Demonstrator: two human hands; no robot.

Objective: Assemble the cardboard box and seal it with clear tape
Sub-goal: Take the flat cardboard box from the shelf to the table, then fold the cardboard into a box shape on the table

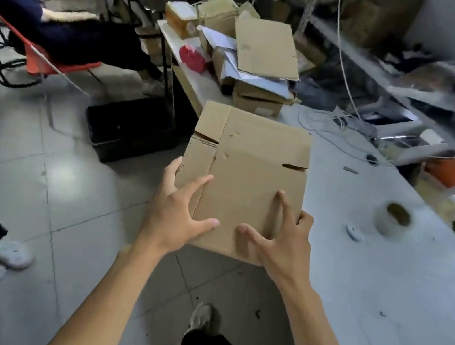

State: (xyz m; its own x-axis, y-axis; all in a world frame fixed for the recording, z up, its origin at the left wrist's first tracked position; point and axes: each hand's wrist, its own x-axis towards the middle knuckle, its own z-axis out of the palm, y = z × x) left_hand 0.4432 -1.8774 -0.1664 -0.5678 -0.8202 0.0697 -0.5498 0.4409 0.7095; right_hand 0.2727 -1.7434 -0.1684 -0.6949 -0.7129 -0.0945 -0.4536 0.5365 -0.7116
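Cardboard box: still folded flat, held tilted in the air over the near left corner of the worktop, partly out over the floor; flap slits show on both long edges.
Left hand: fingers spread, thumb and fingertips pressed on the top face of the flat box near its left edge; whether anything wraps underneath cannot be told.
Right hand: fingers splayed on the top face at the near right corner, the hand's outer fingers curled past the right edge.
Clear tape roll: lying on the worktop to the right, well apart from the box, blurred.
Small round object: on the worktop just beside the tape roll.
Stack of boxes: piled at the worktop's far end, beyond the flat box.
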